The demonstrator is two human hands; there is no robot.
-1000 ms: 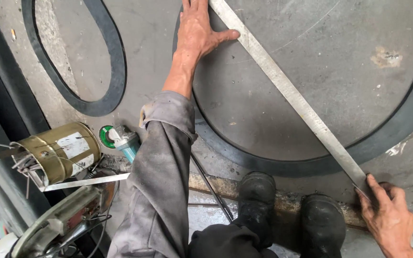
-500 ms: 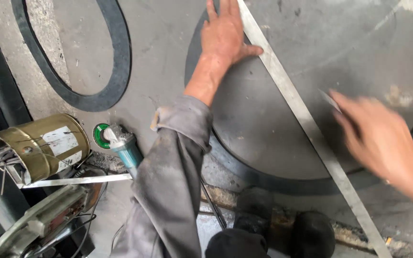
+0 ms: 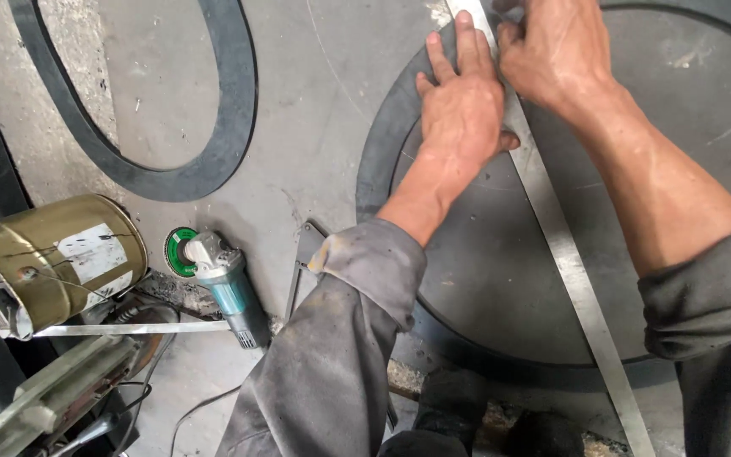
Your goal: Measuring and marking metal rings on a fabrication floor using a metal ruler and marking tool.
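Steel straightedge (image 3: 562, 245), long and flat, lies across a grey metal disc (image 3: 501, 279) on the workshop floor, its long axis running from the top centre of the view down to the lower right; the left hand (image 3: 460, 114) rests flat against its left edge, fingers spread; the right hand (image 3: 552, 51) presses on its upper end, fingers curled together; a dark rubber ring (image 3: 374, 161) rims the disc; an angle grinder (image 3: 222, 283) and an olive can (image 3: 61, 254) lie well apart to the left.
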